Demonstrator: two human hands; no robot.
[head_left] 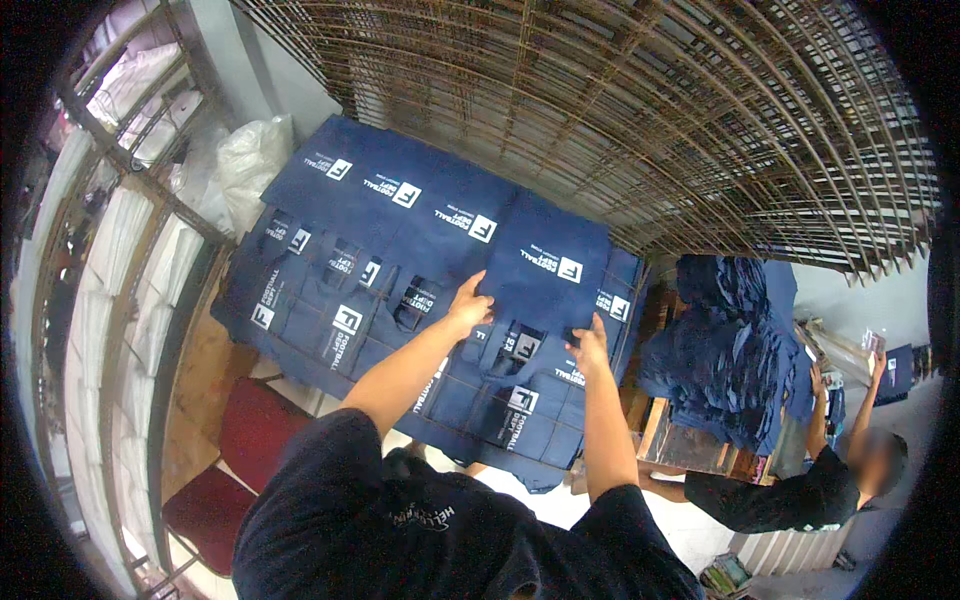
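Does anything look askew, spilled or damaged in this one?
Mostly the blue pile at the right: its edges look ragged and rumpled, untidy beside the printed sheets, which lie mostly flat in overlapping rows. I can make out no spill or clear damage.

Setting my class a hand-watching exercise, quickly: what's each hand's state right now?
Left hand: appears closed, holding a navy cloth piece near its left edge.
Right hand: at its near right corner; grip cannot be told.

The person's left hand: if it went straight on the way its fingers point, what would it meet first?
Probably the dark blue fabric piece, whose left edge the left hand seems to touch, though depth is hard to judge.
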